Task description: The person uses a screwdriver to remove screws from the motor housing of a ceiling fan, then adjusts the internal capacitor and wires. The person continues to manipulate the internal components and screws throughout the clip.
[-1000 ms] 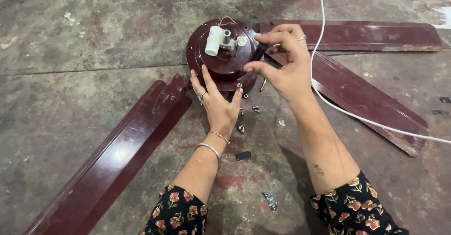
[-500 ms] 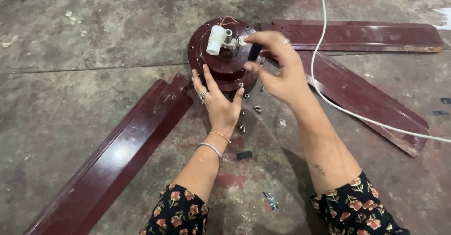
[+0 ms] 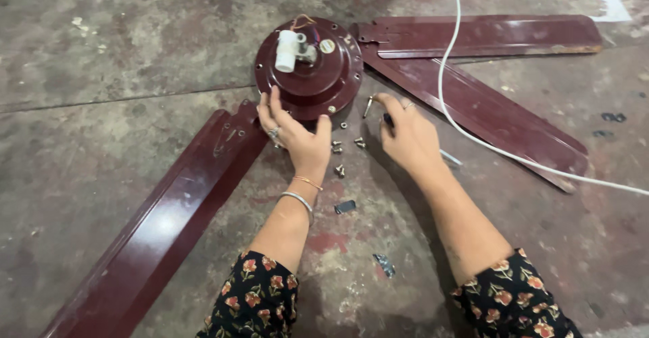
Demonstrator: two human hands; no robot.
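A dark red ceiling fan motor (image 3: 311, 74) lies on the concrete floor with a white capacitor (image 3: 286, 50) and coloured wires on top. My left hand (image 3: 294, 135) rests against the motor's near rim, fingers spread, a ring on one finger. My right hand (image 3: 405, 135) hovers low over the floor just right of the motor, fingers curled down by a loose bolt (image 3: 368, 106) and a dark tool partly hidden under it. Several small screws (image 3: 346, 150) lie between my hands.
Three dark red fan blades lie around the motor: one at the lower left (image 3: 162, 230), two at the right (image 3: 487, 37) (image 3: 487, 115). A white cable (image 3: 473, 135) crosses the right blades. Small dark scraps (image 3: 345, 207) lie near my forearms.
My right hand has come down from the top of the motor to the floor at its right. My left hand has stayed at the motor's near rim.
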